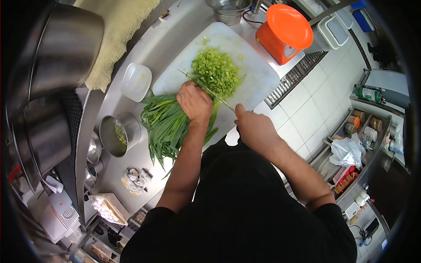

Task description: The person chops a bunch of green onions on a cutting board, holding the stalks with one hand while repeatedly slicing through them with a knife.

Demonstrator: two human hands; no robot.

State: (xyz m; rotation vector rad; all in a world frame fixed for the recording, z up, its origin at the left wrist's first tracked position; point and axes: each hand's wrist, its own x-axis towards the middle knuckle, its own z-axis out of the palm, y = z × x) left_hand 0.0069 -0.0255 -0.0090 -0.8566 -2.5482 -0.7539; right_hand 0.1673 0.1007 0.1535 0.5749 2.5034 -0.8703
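Note:
A white cutting board (258, 83) lies on the steel counter, with a heap of chopped green onions (215, 70) near its middle. My left hand (194, 100) presses down on a bunch of long green onions (164, 118), fingers curled at its cut end. The leafy tops spread left and down past the board's edge. In my right hand (256, 129) is the handle of a knife (222, 101). The thin blade runs up and left in front of my left fingers, between the bunch and the chopped heap.
An orange kitchen scale (287, 33) stands beyond the board, beside a metal bowl (228, 6). Left of the board are a white plastic container (136, 82) and a steel pot (115, 135) with green bits inside. A crumpled plastic bag (136, 180) lies nearer me.

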